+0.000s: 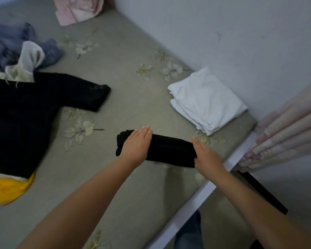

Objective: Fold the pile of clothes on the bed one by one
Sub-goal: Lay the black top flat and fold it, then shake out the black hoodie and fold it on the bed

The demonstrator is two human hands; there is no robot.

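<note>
Both hands, left (136, 143) and right (206, 155), press flat on folded black garment (169, 148)

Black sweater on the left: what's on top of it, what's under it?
A crumpled white garment lies over the top edge of the black sweater. A yellow garment pokes out from beneath its lower hem. How far that extends underneath is covered.
</note>
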